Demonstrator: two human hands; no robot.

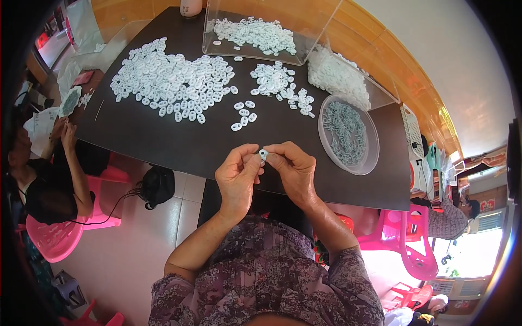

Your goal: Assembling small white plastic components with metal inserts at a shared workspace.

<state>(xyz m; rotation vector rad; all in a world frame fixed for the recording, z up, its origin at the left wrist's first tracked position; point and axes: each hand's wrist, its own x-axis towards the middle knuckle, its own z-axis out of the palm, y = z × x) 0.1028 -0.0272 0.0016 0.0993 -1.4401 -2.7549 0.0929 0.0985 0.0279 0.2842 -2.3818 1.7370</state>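
Nearest us is our patterned shirt (255,271); beyond it, the desk (288,133) carries loose piles of white two-holed pieces (179,81) and a round tub (374,146) of grey-green parts (345,133), probably kept within easy reach; our left hand (237,178) and right hand (296,173), nearly closed, pinch one small white piece (263,154) between them over the desk's near side, perhaps so to steady it

a purple top (261,271) with a dark and pale floral print, sleeves (353,271) to the elbow, bare hands (236,176)
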